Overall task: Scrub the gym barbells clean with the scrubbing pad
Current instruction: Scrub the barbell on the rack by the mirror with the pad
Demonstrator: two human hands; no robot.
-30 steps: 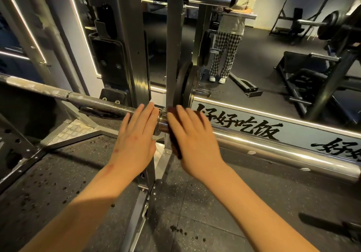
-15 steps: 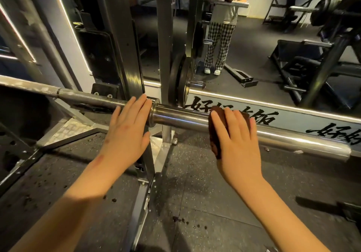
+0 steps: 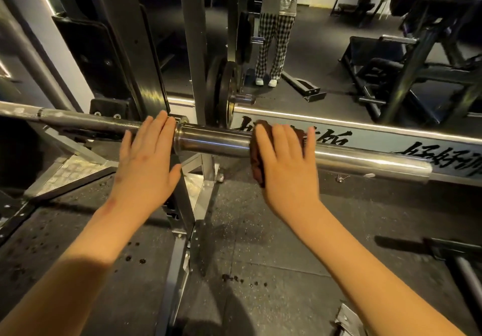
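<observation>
Barbell (image 3: 214,140) lies level across the rack, running left to right at about waist height. Thin knurled shaft on the left, thick shiny sleeve on the right, collar between them.

Left hand (image 3: 148,163): flat on the shaft, fingers straight and together, fingertips just beside the collar. Grips nothing, only rests there.

Right hand (image 3: 284,163): also flat, fingers straight and spread a little, pressing the scrubbing pad (image 3: 257,163) onto the sleeve. Not curled round the bar.

Pad: dark brown, draped over the sleeve under the palm. Its edge shows to the left of the hand and hangs below the bar; a bit shows past the fingertips too. It sits partway along the sleeve, apart from the collar, with bare steel between.

Behind the bar: rack upright (image 3: 194,49), two black weight plates (image 3: 221,93) on a peg just beyond it. White banner (image 3: 391,148) with black characters along the wall base. Mirror above shows checked trousers (image 3: 273,43) and white shoes.

Floor (image 3: 260,257): dark rubber tiles, speckled, with scattered dark crumbs.
</observation>
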